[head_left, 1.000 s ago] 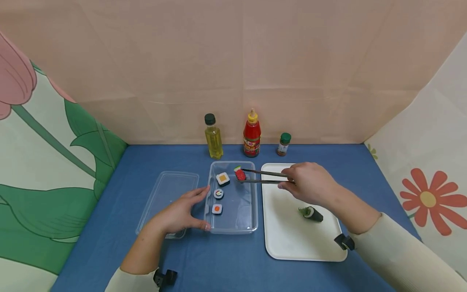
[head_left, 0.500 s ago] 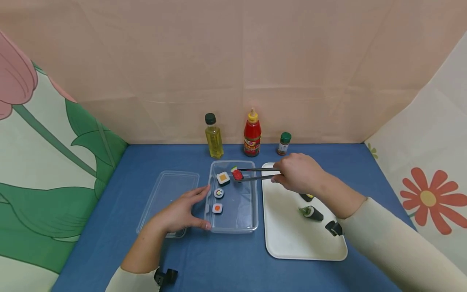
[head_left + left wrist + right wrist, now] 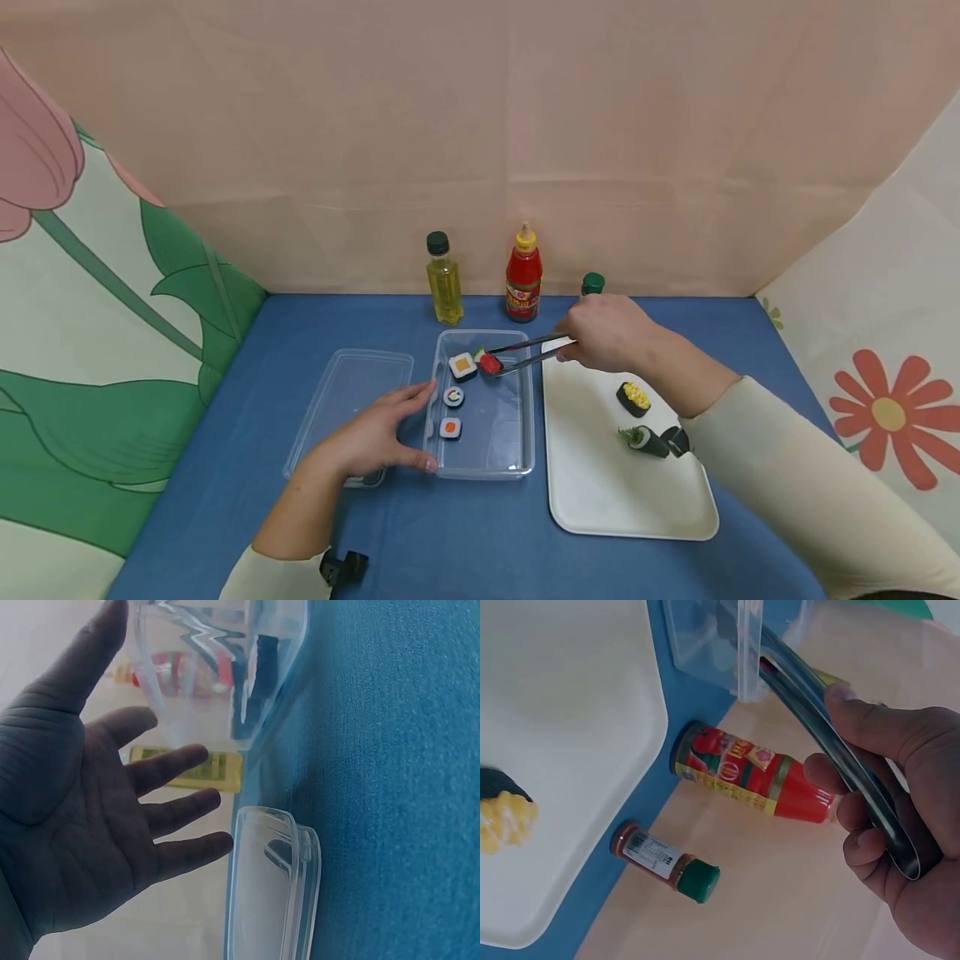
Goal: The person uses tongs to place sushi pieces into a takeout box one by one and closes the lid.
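My right hand (image 3: pixel 611 333) grips metal tongs (image 3: pixel 832 742), reaching in from the right over the clear plastic container (image 3: pixel 487 467). Between the tong tips, inside the container's far end, is a sushi piece with red topping and a green end (image 3: pixel 490 362). Left of it sit an orange-centred square sushi (image 3: pixel 462 367), a round sushi roll (image 3: pixel 453 397) and a smaller orange-dotted sushi piece (image 3: pixel 450 428), in a column along the left wall. My left hand (image 3: pixel 375 437) is spread along that wall, thumb and fingertips right at the rim; its palm shows bare in the left wrist view.
A white tray (image 3: pixel 600 500) at right carries a corn-topped sushi (image 3: pixel 634 399) and a dark hand roll (image 3: pixel 647 442). A clear lid (image 3: pixel 352 375) lies left, partly behind my left hand. Behind stand an oil bottle (image 3: pixel 445 287), a red sauce bottle (image 3: pixel 523 283) and a green-capped spice jar (image 3: pixel 667 862).
The right hand has moved left and away from me, angling the tongs down. The red-topped sushi has shifted slightly left and lower, beside the square sushi. The left hand stays put.
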### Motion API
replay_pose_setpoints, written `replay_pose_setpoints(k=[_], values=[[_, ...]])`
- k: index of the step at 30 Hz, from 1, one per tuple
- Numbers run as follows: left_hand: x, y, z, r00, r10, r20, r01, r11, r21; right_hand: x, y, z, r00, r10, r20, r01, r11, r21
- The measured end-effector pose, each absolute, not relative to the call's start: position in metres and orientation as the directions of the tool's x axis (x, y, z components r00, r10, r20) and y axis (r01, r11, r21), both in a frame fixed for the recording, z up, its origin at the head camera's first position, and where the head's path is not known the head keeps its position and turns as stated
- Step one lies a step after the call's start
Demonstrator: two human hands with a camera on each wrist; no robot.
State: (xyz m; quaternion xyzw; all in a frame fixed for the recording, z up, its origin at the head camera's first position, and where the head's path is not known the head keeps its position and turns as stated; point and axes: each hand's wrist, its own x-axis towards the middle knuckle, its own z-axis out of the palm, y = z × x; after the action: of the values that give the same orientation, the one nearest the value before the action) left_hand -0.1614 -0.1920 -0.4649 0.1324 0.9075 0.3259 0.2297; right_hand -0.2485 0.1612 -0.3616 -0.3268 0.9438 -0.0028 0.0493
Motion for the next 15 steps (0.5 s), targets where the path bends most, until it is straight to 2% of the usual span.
replay_pose_setpoints(k=[10,15], values=[[-0.162,-0.192,-0.465,-0.859,0.377,-0.346,0.073,0.76,0.646,-0.262,0.15,-0.353,-0.779,-0.612,-0.137,-0.616,0.787,-0.015],[-0.163,-0.191,-0.464,-0.86,0.371,-0.35,0.07,0.765,0.64,-0.265,0.143,-0.347,-0.768,-0.621,-0.155,-0.634,0.772,0.044]])
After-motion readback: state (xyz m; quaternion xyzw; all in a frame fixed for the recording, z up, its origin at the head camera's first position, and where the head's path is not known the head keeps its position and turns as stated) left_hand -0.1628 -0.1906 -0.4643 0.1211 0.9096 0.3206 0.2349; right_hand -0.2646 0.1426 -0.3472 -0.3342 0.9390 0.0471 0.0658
